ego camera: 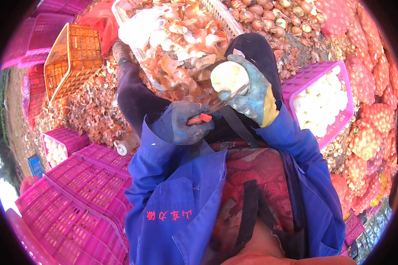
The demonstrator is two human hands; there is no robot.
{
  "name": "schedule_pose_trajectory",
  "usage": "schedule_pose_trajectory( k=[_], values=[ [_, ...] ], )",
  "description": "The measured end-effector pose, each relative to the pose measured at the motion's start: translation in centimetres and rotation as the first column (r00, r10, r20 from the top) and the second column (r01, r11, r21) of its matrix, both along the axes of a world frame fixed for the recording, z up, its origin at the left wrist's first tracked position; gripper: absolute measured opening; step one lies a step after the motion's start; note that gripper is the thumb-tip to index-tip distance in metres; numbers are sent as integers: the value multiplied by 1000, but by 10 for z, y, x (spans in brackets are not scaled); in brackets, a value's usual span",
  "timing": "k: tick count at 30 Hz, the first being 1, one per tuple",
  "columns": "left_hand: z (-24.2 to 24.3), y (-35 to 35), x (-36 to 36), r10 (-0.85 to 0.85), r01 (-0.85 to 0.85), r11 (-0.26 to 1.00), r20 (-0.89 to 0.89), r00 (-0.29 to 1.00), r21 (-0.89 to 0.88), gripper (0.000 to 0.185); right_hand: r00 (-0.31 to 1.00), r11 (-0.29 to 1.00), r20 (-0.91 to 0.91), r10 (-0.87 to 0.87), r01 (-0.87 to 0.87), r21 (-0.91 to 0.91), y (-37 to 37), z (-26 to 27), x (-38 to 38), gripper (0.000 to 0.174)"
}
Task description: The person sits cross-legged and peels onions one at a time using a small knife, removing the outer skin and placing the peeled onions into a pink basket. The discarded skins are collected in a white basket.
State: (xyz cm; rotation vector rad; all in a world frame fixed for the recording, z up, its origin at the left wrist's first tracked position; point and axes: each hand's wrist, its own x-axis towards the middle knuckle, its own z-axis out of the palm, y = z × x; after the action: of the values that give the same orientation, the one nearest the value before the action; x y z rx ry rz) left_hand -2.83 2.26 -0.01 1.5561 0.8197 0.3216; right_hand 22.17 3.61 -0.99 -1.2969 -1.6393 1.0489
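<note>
My left hand (190,123), in a dark blue-grey work glove, grips the red handle of a knife (224,101). The blade points up and right and reaches the lower side of a peeled white onion (230,78). That onion sits in my right hand (252,89), whose fingers in a worn blue glove with a yellow cuff wrap its right side and underside. Beyond both hands, between my legs, stands a white plastic crate (219,15) heaped with brown onion skins (182,56). A white, overexposed bundle (142,28), apparently a plastic bag, lies on the skins.
Right of my knee, a pink crate (300,74) holds peeled onions (321,99). Unpeeled onions (268,15) lie beyond; mesh onion sacks (364,139) line the right. At left are an orange crate (86,46), a plastic bottle (128,144) and pink crates (76,212). Skins litter the ground.
</note>
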Motion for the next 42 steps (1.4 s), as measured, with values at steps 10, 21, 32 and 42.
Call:
schedule_pose_trajectory(
  k=[10,21,32,42],
  values=[
    [9,-3,-3,179,-66,807,136,974,-586,34,997,994,0,81,-80,-77,-1,14,6,75],
    [3,-15,1,254,-156,879,166,953,-451,22,998,995,5,67,-67,-73,0,6,14,72],
    [5,9,7,372,-261,862,-194,908,435,19,971,971,-234,53,-105,-215,-4,-4,21,70],
    [-73,22,-24,481,-500,841,-141,866,-204,25,862,901,-319,-395,296,-316,-26,-19,129,73]
  ],
)
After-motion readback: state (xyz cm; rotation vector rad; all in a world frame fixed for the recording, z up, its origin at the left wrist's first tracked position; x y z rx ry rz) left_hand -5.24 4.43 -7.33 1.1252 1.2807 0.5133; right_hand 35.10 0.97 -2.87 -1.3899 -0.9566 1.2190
